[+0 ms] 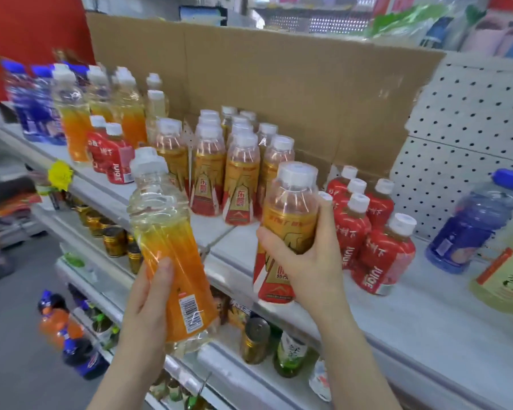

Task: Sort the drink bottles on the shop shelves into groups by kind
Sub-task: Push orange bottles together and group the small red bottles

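Observation:
My left hand (pixel 148 303) grips a tall orange-label bottle (pixel 166 241) with a white cap, held tilted in front of the shelf (pixel 412 318). My right hand (pixel 305 261) holds a shorter gold-and-red bottle (pixel 288 220) just off the shelf's front edge. Behind it stands a cluster of matching gold-and-red bottles (pixel 234 170). More tall orange bottles (pixel 74 119) stand at the far left, next to blue bottles (pixel 33 105). Red juice bottles form one group at the right (pixel 367 229) and a pair at the left (pixel 113 155).
A cardboard sheet (pixel 279 84) lines the shelf back, with white pegboard (pixel 471 128) to its right. A lone blue bottle (pixel 471 223) and a yellow bottle (pixel 504 282) stand at far right. Lower shelves hold cans (pixel 113 241), green tea bottles (pixel 289 353) and an orange soda bottle (pixel 58 324).

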Demonstrator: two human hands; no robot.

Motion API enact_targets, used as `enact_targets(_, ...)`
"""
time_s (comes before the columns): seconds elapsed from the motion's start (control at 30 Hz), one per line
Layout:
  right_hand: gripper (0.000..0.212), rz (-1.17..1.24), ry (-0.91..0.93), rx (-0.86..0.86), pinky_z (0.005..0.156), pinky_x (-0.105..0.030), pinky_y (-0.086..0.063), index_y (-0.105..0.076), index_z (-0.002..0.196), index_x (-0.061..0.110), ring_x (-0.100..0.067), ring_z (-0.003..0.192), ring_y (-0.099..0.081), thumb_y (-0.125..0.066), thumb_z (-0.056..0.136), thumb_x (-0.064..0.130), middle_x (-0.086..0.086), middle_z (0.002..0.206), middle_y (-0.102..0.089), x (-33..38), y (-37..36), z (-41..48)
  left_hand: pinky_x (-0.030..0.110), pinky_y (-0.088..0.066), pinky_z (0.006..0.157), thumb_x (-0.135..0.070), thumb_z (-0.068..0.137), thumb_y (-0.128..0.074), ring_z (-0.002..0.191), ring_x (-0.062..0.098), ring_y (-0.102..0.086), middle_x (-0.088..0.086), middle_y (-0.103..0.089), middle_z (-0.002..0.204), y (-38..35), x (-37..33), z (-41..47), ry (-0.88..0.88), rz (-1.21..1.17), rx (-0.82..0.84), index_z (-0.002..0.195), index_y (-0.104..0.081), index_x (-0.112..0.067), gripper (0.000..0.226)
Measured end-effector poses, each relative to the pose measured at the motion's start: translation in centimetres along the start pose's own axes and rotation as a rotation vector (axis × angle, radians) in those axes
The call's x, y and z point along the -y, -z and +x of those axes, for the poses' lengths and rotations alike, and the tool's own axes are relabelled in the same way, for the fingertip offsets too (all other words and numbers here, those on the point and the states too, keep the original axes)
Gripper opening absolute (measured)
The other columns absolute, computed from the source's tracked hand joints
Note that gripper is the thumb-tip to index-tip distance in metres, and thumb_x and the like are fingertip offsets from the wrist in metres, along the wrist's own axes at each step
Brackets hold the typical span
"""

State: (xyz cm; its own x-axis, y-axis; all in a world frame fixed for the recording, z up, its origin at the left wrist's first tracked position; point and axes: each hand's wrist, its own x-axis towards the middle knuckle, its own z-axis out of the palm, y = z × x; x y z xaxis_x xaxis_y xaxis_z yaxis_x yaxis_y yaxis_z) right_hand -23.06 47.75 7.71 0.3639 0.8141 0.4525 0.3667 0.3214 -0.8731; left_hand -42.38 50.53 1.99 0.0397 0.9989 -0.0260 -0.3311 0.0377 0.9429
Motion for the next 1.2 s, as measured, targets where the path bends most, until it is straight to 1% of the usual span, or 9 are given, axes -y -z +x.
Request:
enact_targets(0.2,0.075,-0.209,0.059,-0.146,0.107,-0.044,-0.045,-0.044,0.136,0.039,-0.013,0.126,-0.048,-0.081,0.072,0.051,0.016,0.13,-0.052,-1.4,-10.3,6.1,0.027,-0.059,0.058,-0.088,0.028,-0.074,0.087,0.022,-0.075,0.002,-0.076,0.103,6.3,-3.5,6.6,-0.039,0.029,0.077,0.127,-0.058,-0.029,0.116)
enact_targets(0.37,0.084,-0.392,-0.005,-0.273,0.112,-0.04,-0.039,-0.038,0.147,0.032,-0.001,0.122,-0.039,-0.082,0.077,0.048,0.024,0.124,-0.037,-2.6,-13.9,8.4,0.024,-0.058,0.057,-0.086,0.025,-0.075,0.084,0.017,-0.075,-0.004,-0.076,0.099,9.5,-4.4,10.6,-0.024,0.032,0.186,0.122,-0.059,-0.033,0.111)
enact_targets(0.57,0.085,-0.525,-0.016,-0.349,0.096,-0.024,-0.033,-0.034,0.151,0.024,-0.009,0.123,-0.041,-0.077,0.082,0.049,0.012,0.132,-0.035,-2.8,-15.9,9.1,0.021,-0.057,0.055,-0.086,0.036,-0.074,0.08,0.016,-0.075,-0.004,-0.077,0.094,10.1,-4.2,12.5,0.005,0.029,0.288,0.11,-0.062,-0.035,0.091)
enact_targets(0.63,0.085,-0.525,-0.024,-0.351,0.098,-0.024,-0.032,-0.033,0.151,0.022,-0.011,0.125,-0.04,-0.077,0.082,0.049,0.007,0.137,-0.036,-2.9,-16.2,9.6,0.023,-0.057,0.056,-0.075,0.056,-0.076,0.081,0.018,-0.075,-0.003,-0.077,0.094,10.0,-4.1,12.8,0.021,0.008,0.317,0.109,-0.062,-0.035,0.067)
enact_targets(0.73,0.086,-0.518,-0.023,-0.359,0.103,-0.027,-0.035,-0.034,0.15,0.022,-0.012,0.125,-0.039,-0.078,0.081,0.048,0.005,0.139,-0.037,-3.2,-16.1,10.2,0.03,-0.06,0.063,-0.08,0.052,-0.073,0.087,0.022,-0.075,-0.001,-0.076,0.098,9.8,-3.8,13.0,0.023,0.016,0.341,0.113,-0.061,-0.036,0.076)
enact_targets(0.9,0.093,-0.544,-0.049,-0.332,0.103,-0.024,-0.033,-0.029,0.153,0.022,-0.008,0.128,-0.038,-0.08,0.08,0.05,0.005,0.144,-0.036,-3.2,-15.5,9.9,0.04,-0.059,0.074,-0.064,0.069,-0.065,0.091,0.025,-0.074,0.0,-0.075,0.101,9.7,-3.9,13.0,0.001,0.033,0.355,0.116,-0.06,-0.039,0.053)
enact_targets(1.0,0.096,-0.65,-0.061,-0.365,0.113,-0.034,-0.032,-0.025,0.154,0.021,-0.018,0.138,-0.035,-0.077,0.081,0.053,-0.002,0.149,-0.035,-2.2,-15.7,9.7,0.044,-0.059,0.079,-0.062,0.072,-0.064,0.094,0.026,-0.073,0.001,-0.074,0.104,10.2,-4.0,13.1,-0.03,0.065,0.354,0.111,-0.062,-0.046,0.042)
enact_targets(1.1,0.079,-0.65,0.164,-0.446,0.114,-0.04,-0.036,-0.032,0.151,0.021,-0.021,0.135,-0.039,-0.071,0.088,0.049,-0.004,0.146,-0.041,0.9,-17.3,9.3,0.051,-0.058,0.085,-0.062,0.072,-0.064,0.096,0.026,-0.072,0.002,-0.073,0.104,11.0,-4.1,13.1,-0.078,0.092,0.323,0.102,-0.065,-0.051,0.032)
enact_targets(1.2,0.048,-0.453,0.255,-0.173,0.092,-0.037,-0.051,-0.048,0.134,0.031,-0.012,0.108,-0.058,-0.058,0.094,0.054,0.008,0.119,-0.059,3.8,-20.1,8.4,0.042,-0.057,0.088,-0.063,0.074,-0.062,0.102,0.018,-0.07,-0.006,-0.072,0.11,12.4,-4.0,13.0,-0.133,0.13,0.287,0.112,-0.06,-0.052,0.04)
